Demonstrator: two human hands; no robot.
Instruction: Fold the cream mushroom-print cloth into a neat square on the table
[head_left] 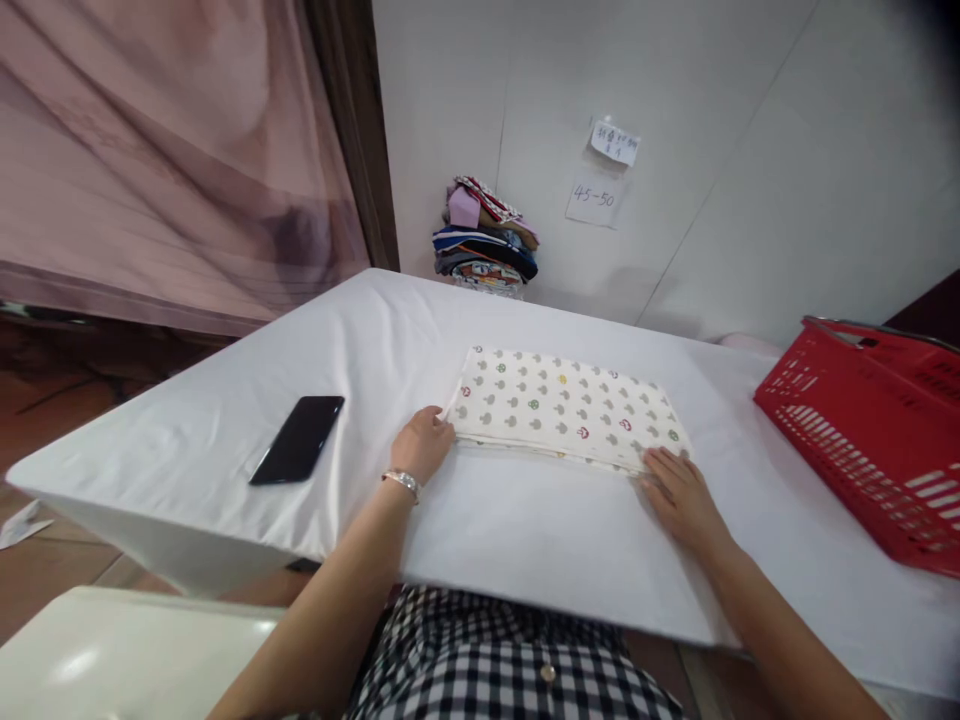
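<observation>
A folded white cloth (540,405) printed with grey, red, green and yellow mushroom shapes lies as a long rectangle on the white-covered table (525,530). Its layers show along the near edge. My left hand (425,443), with a bracelet at the wrist, is closed on the cloth's left edge near the front corner. At the near right corner, my right hand (681,497) has its fingers over the top of the cloth and its thumb by the front edge, gripping it.
A black phone (298,440) lies on the left of the table. To the right stands a red plastic basket (877,430). Beyond the far edge rises a stack of folded clothes (487,240) against the wall. A pale stool (135,650) is at lower left.
</observation>
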